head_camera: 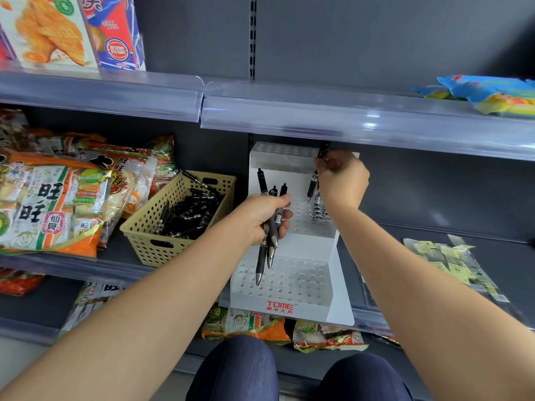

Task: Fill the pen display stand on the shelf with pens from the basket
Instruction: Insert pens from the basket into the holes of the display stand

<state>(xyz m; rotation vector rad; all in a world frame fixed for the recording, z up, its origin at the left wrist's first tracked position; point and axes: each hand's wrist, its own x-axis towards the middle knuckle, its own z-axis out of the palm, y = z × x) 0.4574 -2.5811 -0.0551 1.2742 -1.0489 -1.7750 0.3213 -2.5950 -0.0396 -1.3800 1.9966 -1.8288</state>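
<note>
– Knees (237, 369) low in front; what's the left hand (267, 219) holding?
– Fist round spare black pens (269, 241). Right hand (341, 180) pinches one pen (312, 185), near-upright, at the top tier's right end of the TOME stand (289, 306); basket (150, 244) lies left.

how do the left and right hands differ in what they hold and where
The left hand grips a bundle of pens; the right hand pinches a single pen. The left hand sits lower, before the pen stand; the right hand is up at its top tier's right end. Both hold black pens.
</note>
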